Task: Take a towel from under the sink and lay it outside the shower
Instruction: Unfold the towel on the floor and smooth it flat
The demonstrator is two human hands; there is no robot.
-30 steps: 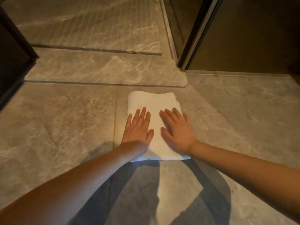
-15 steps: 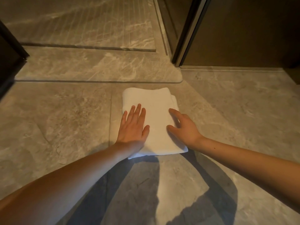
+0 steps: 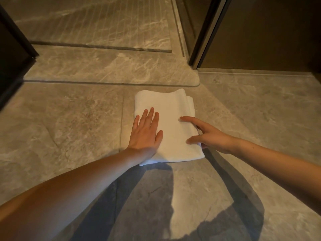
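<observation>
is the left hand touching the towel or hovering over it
Touching. The head view shows the left hand lying flat, palm down, on the left part of the folded white towel, with no gap or shadow between them.

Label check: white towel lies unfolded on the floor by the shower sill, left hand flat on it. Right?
Not unfolded. Head view shows the towel folded into a rectangle, layers visible at its right edge; it lies on the floor by the shower sill, left hand flat on it.
</observation>
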